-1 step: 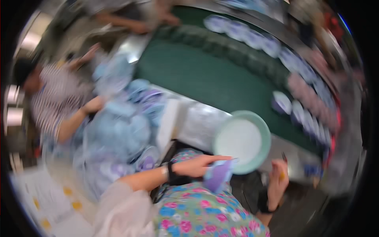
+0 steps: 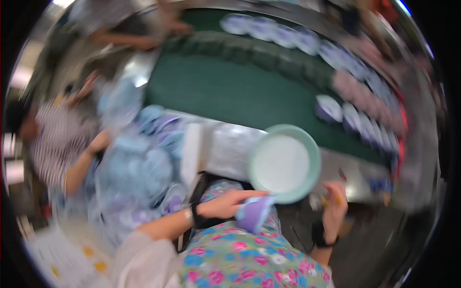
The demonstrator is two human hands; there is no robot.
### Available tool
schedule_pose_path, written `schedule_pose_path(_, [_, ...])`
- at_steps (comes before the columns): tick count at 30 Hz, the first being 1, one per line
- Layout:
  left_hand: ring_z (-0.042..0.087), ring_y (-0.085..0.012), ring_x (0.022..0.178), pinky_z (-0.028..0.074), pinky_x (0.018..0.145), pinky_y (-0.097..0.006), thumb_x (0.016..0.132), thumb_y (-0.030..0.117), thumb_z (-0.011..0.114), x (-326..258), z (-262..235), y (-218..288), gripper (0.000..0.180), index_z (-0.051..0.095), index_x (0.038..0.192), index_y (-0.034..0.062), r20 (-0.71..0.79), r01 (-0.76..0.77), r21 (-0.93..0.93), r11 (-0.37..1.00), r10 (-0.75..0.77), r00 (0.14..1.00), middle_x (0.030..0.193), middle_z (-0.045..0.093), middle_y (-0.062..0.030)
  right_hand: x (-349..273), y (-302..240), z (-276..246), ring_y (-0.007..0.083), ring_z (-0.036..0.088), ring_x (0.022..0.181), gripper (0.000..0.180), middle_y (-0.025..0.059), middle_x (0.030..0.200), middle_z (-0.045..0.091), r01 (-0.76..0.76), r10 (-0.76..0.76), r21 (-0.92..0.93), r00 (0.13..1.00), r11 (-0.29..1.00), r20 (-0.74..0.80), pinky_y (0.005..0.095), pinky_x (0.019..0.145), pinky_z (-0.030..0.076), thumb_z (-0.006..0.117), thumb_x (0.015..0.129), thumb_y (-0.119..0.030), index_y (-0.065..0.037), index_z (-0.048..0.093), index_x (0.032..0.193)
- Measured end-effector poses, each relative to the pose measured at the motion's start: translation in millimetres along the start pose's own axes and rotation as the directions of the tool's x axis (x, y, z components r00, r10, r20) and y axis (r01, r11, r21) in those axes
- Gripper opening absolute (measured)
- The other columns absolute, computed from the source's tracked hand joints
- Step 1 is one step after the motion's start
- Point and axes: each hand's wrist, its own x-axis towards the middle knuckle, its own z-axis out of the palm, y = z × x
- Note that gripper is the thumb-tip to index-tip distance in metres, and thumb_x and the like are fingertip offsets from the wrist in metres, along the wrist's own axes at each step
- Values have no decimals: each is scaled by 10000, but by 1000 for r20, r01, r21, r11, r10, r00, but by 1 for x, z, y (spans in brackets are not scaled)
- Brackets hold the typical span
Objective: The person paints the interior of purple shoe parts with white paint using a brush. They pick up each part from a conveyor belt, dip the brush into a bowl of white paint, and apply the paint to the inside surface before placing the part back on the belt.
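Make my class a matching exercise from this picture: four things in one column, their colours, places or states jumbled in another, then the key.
Column one
1. Left hand
2. Right hand
3. Basin
4. Wide work surface

Column two
A. Pale green and round
B. Holding a purple-and-blue piece
C. Dark green and flat
D. Lower right of the basin

Pairs: 1-B, 2-D, 3-A, 4-C

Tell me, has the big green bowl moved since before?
No, it seems not: the green bowl still overlaps the same near edge of the green tabletop. Only the camera's view shifted.
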Motion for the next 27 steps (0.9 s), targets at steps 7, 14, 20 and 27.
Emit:
schedule_pose_path(7, [432, -262, 1264, 322, 1060, -358, 853, 61, 624, 7, -15, 10, 485, 462, 1309, 25, 259, 105, 238, 966, -167, 951, 1367, 447, -126, 0, 113, 20, 264, 641, 696, 181, 140, 825, 642, -379, 386, 80, 918, 922, -91, 315, 642, 500, 700, 817, -136, 17, 669, 909])
schedule_pose_path(14, [404, -165, 1252, 334, 1041, -322, 911, 79, 582, 25, -18, -38, 579, 297, 1414, 60, -286, 234, -422, 876, -374, 882, 1368, 405, -50, 7, 180, 88, 328, 640, 792, 186, 153, 892, 660, -168, 158, -182, 985, 969, -72, 356, 689, 513, 715, 761, -88, -3, 674, 921])
schedule_pose_path(20, [513, -176, 1176, 408, 1022, -360, 910, 126, 592, 51, -28, -83, 511, 383, 1375, 82, -286, 121, -623, 773, -369, 884, 1317, 499, -50, 8, 128, 52, 231, 670, 833, 190, 136, 945, 682, -211, 224, 111, 968, 971, -116, 285, 724, 515, 716, 756, -18, -8, 689, 944])
schedule_pose_path(27, [530, -158, 1144, 434, 981, -348, 903, 139, 611, 91, -3, -67, 470, 455, 1344, 94, -140, 221, -557, 800, -353, 925, 1266, 546, -24, 12, 74, 15, 141, 645, 854, 192, 93, 929, 691, -147, 141, 421, 989, 895, 46, 246, 761, 501, 717, 765, 0, 1, 697, 956])
